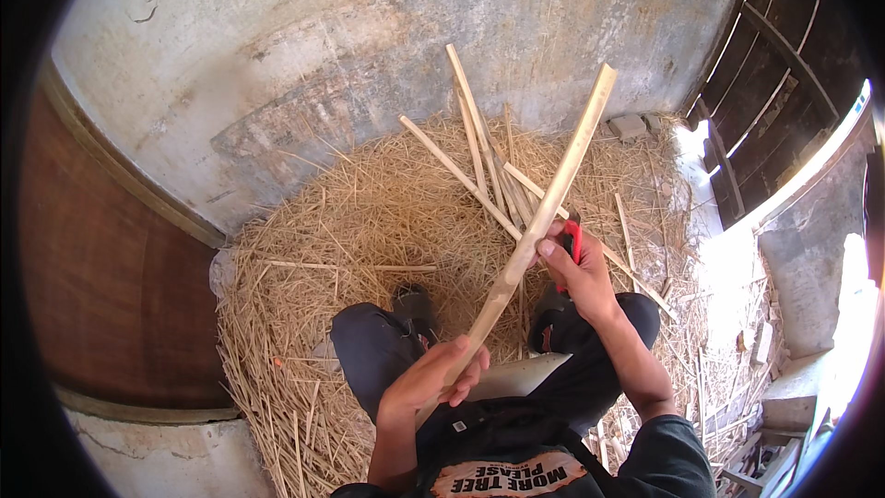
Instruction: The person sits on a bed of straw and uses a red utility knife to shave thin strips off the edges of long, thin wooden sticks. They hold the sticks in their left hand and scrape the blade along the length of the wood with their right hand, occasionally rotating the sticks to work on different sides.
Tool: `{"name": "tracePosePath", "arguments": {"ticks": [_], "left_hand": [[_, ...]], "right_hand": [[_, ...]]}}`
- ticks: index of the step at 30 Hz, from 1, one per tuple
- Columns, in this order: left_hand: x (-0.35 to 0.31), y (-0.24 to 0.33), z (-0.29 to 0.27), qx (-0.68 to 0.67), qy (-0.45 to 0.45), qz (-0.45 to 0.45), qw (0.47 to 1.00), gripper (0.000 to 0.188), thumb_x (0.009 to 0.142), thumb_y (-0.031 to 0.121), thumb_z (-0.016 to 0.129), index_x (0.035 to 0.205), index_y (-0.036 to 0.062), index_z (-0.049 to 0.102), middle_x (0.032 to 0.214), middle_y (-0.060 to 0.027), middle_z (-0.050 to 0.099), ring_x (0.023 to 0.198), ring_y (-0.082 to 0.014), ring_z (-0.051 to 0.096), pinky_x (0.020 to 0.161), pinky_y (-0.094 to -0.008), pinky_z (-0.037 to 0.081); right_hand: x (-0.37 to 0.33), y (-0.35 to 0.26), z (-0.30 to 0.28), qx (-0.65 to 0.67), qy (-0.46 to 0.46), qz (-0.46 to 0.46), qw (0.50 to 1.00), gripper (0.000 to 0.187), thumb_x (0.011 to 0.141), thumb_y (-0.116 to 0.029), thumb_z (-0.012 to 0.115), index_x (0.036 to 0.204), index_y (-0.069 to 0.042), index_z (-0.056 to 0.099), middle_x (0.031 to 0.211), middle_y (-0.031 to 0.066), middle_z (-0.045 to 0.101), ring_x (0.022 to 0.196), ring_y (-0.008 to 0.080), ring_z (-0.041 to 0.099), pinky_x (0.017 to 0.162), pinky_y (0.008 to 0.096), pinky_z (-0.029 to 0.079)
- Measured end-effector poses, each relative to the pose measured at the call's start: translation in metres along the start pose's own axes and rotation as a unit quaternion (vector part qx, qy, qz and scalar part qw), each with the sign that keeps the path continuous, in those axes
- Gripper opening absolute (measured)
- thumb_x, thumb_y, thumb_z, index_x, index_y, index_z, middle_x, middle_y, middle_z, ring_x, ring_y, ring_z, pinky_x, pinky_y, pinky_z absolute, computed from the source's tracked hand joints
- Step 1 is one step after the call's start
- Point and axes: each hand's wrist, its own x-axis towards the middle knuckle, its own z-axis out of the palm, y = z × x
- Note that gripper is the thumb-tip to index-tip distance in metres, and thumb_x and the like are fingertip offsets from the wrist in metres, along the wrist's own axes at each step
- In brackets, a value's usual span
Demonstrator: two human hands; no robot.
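Note:
A long, pale split bamboo strip point(562, 171) slants across the middle, its far end up toward the wall and its near end at my lap. My left hand point(438, 376) is closed round the near part, fingers curled about it. Farther along, my right hand point(581, 275) pinches the strip between thumb and fingers. That same hand also holds a red and black tool point(572, 242), mostly hidden in the palm, so its kind is unclear. A pale flat piece point(518, 376) lies between my thighs.
Several bamboo strips point(467, 97) lean on the stained wall point(387, 46) ahead. Straw-like shavings point(369, 198) cover the floor around my bent legs. A brown panel point(129, 267) stands left; dark wooden boards point(770, 65) stand right. A grey block point(629, 127) lies by the wall.

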Motion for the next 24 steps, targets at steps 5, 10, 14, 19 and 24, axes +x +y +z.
{"name": "tracePosePath", "arguments": {"ticks": [5,10,14,19,24], "left_hand": [[0.001,-0.002,0.003,0.051,0.022,0.013,0.998,0.055,0.119,0.059,0.039,0.111,0.0073,0.058,0.081,0.0007,0.055,0.064,-0.0091,0.058,0.049,-0.0228,0.041],[-0.003,-0.005,-0.001,0.102,0.03,0.039,0.994,0.031,0.119,0.038,0.054,0.112,0.0076,0.056,0.087,0.0009,0.058,0.068,-0.0078,0.06,0.052,-0.0217,0.045],[-0.005,0.001,0.004,0.149,0.058,0.036,0.987,0.02,0.116,0.025,0.063,0.115,0.0063,0.057,0.09,0.0015,0.06,0.071,-0.006,0.061,0.059,-0.0228,0.051],[0.009,0.015,0.034,0.157,0.18,0.146,0.96,0.032,0.114,0.024,0.067,0.137,0.0027,0.06,0.084,0.0051,0.06,0.073,-0.0037,0.057,0.066,-0.024,0.05],[0.022,0.005,0.035,0.238,0.226,0.189,0.925,0.033,0.114,0.025,0.066,0.138,0.0032,0.07,0.078,0.008,0.052,0.07,-0.0021,0.045,0.061,-0.0247,0.036]], "right_hand": [[0.0,-0.001,-0.004,0.003,-0.02,0.017,1.0,0.026,0.112,-0.023,0.07,0.127,-0.002,0.072,0.098,-0.0011,0.074,0.078,0.0043,0.057,0.071,0.0244,0.046],[0.0,-0.005,-0.001,-0.043,-0.044,0.006,0.998,0.032,0.109,-0.022,0.074,0.134,-0.001,0.072,0.107,0.0016,0.074,0.1,0.0088,0.066,0.092,0.029,0.054],[-0.002,-0.002,0.005,-0.031,-0.026,-0.008,0.999,0.031,0.107,-0.017,0.077,0.133,-0.001,0.073,0.106,0.0003,0.074,0.099,0.0066,0.065,0.09,0.028,0.054],[-0.004,0.006,0.009,-0.003,-0.062,0.004,0.998,0.033,0.106,-0.016,0.078,0.134,-0.001,0.072,0.107,0.0003,0.075,0.098,0.0063,0.065,0.089,0.0284,0.054],[-0.009,-0.005,0.016,-0.065,-0.031,-0.037,0.997,0.031,0.107,-0.019,0.075,0.13,0.0,0.071,0.104,0.0019,0.075,0.094,0.0096,0.066,0.088,0.0299,0.055]]}}
